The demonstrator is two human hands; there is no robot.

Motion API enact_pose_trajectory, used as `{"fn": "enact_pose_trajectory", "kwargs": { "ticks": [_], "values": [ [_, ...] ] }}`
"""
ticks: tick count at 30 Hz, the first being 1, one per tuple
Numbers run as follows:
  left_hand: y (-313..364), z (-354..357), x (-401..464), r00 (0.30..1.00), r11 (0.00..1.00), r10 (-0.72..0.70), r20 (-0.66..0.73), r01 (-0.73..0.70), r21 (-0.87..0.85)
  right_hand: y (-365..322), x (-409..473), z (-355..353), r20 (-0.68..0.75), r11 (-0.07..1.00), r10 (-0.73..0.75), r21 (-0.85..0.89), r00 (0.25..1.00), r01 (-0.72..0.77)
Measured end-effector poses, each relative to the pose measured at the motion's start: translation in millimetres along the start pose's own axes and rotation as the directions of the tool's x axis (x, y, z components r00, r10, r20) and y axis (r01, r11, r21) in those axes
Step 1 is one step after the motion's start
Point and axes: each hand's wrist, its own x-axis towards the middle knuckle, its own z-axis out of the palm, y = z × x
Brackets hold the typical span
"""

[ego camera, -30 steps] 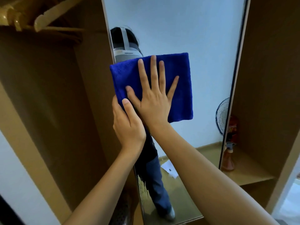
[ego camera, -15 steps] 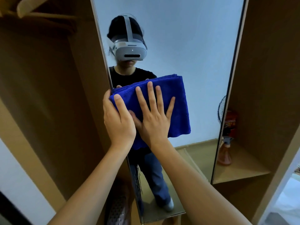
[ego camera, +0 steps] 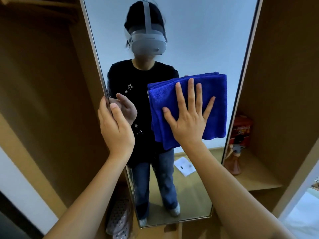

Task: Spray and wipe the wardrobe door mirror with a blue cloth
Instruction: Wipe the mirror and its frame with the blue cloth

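Since half a second ago, the blue cloth [ego camera: 188, 107] has slid from the mirror's [ego camera: 198, 40] left edge toward its right edge, and the two hands have separated. The folded cloth lies flat on the glass, roughly square, its folded edges facing left. The right hand [ego camera: 188, 121] presses it with straight, spread fingers pointing up. The left hand [ego camera: 115, 126] grips the mirror door's left edge, thumb on the glass, fingers wrapped behind. A spray bottle [ego camera: 234, 161] stands on the shelf beside the mirror's right edge.
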Motion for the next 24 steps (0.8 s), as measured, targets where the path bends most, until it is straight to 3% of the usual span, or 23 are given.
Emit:
{"fn": "enact_pose_trajectory", "kwargs": {
  "ticks": [17, 24],
  "values": [
    [-39.3, 3.5, -68.1, 0.984, 0.971, -0.18, -0.006, 0.179, 0.159, 53.1, 9.1, -17.2, 0.046, 0.998, 0.029, 0.05, 0.999, -0.032],
    [-46.5, 13.9, -78.1, 0.981, 0.96, -0.172, -0.093, 0.188, 0.207, 79.1, -62.0, 1.6, 0.101, 0.999, 0.034, 0.029, 0.994, -0.037]
  ]
}}
